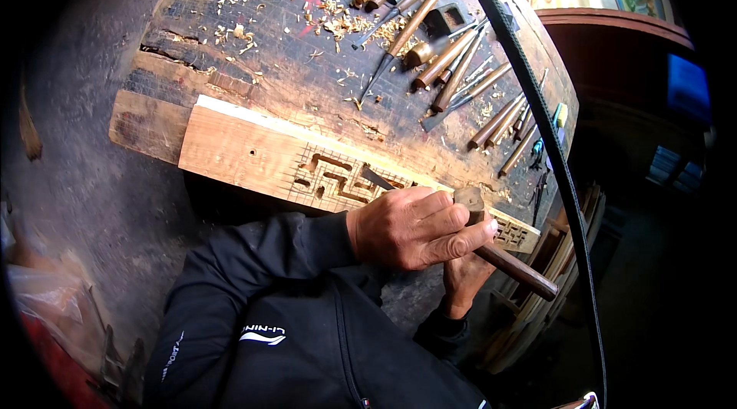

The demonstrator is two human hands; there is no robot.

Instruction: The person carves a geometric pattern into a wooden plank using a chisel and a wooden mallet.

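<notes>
A long light wooden board (242, 148) with cut slots and a pencilled grid lies along the near edge of the workbench. My left hand (411, 229) is closed round a chisel, whose narrow metal blade (376, 178) meets the carved pattern. Past that fist a dark round wooden handle (522, 272) slants down to the right; its join to the blade is hidden. A blunt brown block (469, 197) shows just beyond my left fingers. Below them is my right hand (464, 280), close to the handle, with its fingers mostly covered.
Several wooden-handled chisels (403, 33) lie across the bench (299, 75) among wood shavings (338, 21). A small dark box (444, 20) and a short brass-coloured cylinder (419, 54) sit between them. A black strap (530, 94) crosses the view. Planks (530, 309) stand beneath the bench's right end.
</notes>
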